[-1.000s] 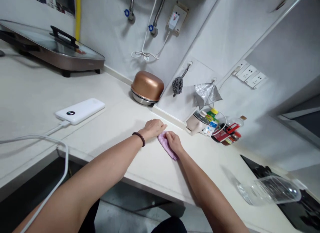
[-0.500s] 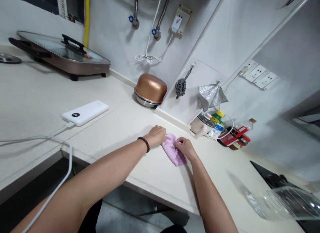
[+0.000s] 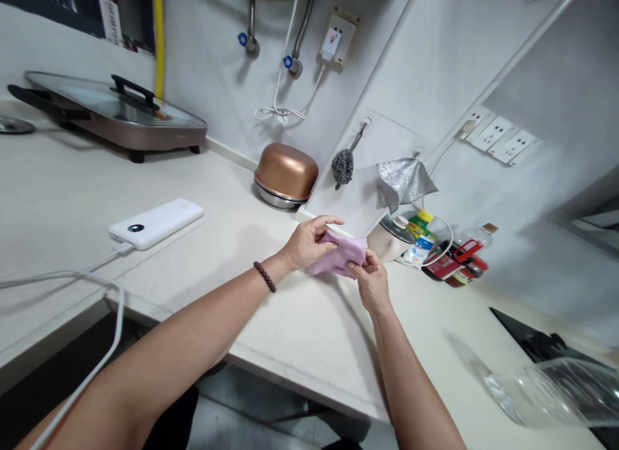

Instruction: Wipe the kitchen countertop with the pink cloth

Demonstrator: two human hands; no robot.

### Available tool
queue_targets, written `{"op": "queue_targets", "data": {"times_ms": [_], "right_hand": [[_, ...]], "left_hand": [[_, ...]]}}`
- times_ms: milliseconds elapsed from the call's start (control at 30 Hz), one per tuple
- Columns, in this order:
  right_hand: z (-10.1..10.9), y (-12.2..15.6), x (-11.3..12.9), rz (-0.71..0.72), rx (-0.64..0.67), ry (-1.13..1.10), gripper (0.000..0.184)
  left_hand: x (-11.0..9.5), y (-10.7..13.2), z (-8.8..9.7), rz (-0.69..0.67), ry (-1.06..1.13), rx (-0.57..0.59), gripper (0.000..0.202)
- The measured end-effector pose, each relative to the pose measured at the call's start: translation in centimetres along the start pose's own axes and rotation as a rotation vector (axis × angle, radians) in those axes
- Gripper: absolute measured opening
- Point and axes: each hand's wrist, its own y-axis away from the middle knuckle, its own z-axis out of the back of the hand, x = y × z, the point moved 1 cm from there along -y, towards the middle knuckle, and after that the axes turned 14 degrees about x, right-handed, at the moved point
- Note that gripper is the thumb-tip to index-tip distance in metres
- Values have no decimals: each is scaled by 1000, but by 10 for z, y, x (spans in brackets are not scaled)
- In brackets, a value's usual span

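Held up between both hands, a small pink cloth (image 3: 341, 253) hangs a little above the white countertop (image 3: 294, 327). My left hand (image 3: 309, 245), with a dark beaded bracelet at the wrist, pinches its left side between thumb and fingers. At the opposite side, my right hand (image 3: 372, 279) grips the cloth's lower right corner, thumb in front. Part of the cloth lies hidden behind the fingers.
A white power bank (image 3: 157, 223) with a cable lies at left, before a lidded electric pan (image 3: 120, 118). An upturned copper-coloured bowl (image 3: 286, 171) stands by the wall. Right are a small pot (image 3: 391, 237), condiment bottles (image 3: 457, 263) and a clear plastic bottle (image 3: 546, 392) lying down.
Both hands have lifted the pink cloth off the countertop. It was lying partly folded and now is stretched between them, turned more sideways. The left hand's fingers have spread somewhat.
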Motion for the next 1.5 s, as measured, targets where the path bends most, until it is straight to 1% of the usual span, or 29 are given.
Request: {"op": "queue_targets", "data": {"times_ms": [33,100,167,200,233,300,367,400,433,467,500,567,600,633,700,733,800,867,933,1000,1100,1133,1167,1200,1233,1300,1333,1433,1500], "right_hand": [[-1,2,0,-69,51,-23,56],[0,9,0,-252,162,-44,67],[4,14,-2,-402,235,-29,74],[6,15,-3,-435,245,-18,77],[9,16,-3,-429,233,-11,79],[13,13,-2,-316,156,-5,82],[15,9,-1,-150,57,2,84],[15,7,0,-89,24,8,85],[15,5,0,-61,15,12,84],[14,5,-1,-66,29,13,82],[13,5,-2,-94,57,12,78],[10,6,-3,-184,123,3,62],[10,7,-3,-227,151,-4,54],[9,9,-2,-260,170,-14,48],[9,10,-1,-288,176,-38,45],[9,10,0,-292,168,-50,45],[9,9,0,-302,152,-66,47],[8,9,-1,-317,147,-74,47],[8,8,-2,-329,150,-81,50],[9,9,-3,-331,140,-86,62],[10,10,-2,-315,113,-95,97],[11,10,-1,-307,105,-94,105],[12,10,-2,-299,96,-89,107],[12,10,-2,-292,88,-81,104],[12,10,-4,-286,84,-70,96],[12,9,-7,-275,83,-34,77],[12,9,-9,-267,79,-5,71],[12,8,-13,-225,38,156,61],[13,8,-10,-176,1,313,44]], "left_hand": [[1,1,1,46,10,19,61],[10,4,2,203,-18,27,69],[22,6,1,370,-78,20,68],[27,6,1,419,-95,17,65],[30,6,0,428,-95,9,62],[30,4,-1,334,-47,-49,61],[23,1,0,186,33,-122,70],[19,0,1,138,72,-143,76],[15,0,1,124,102,-148,79],[13,-1,2,146,115,-146,77],[11,0,3,192,108,-142,70],[10,1,3,295,68,-136,45],[10,1,2,322,64,-132,34],[10,2,1,331,83,-128,30],[11,4,-1,350,180,-98,38],[12,5,-2,389,237,-67,46],[18,8,-5,518,304,25,56],[25,11,-7,639,313,107,54],[32,13,-8,675,292,121,51],[35,14,-8,639,243,91,61],[32,12,-6,551,62,29,96],[30,12,-5,531,-11,20,105],[27,11,-4,515,-81,24,110],[26,10,-4,500,-145,45,109],[24,10,-4,485,-202,79,104],[21,10,-5,467,-312,146,86],[21,10,-5,464,-376,162,78],[17,11,-3,469,-581,152,61],[15,11,-1,463,-706,119,40]]}}
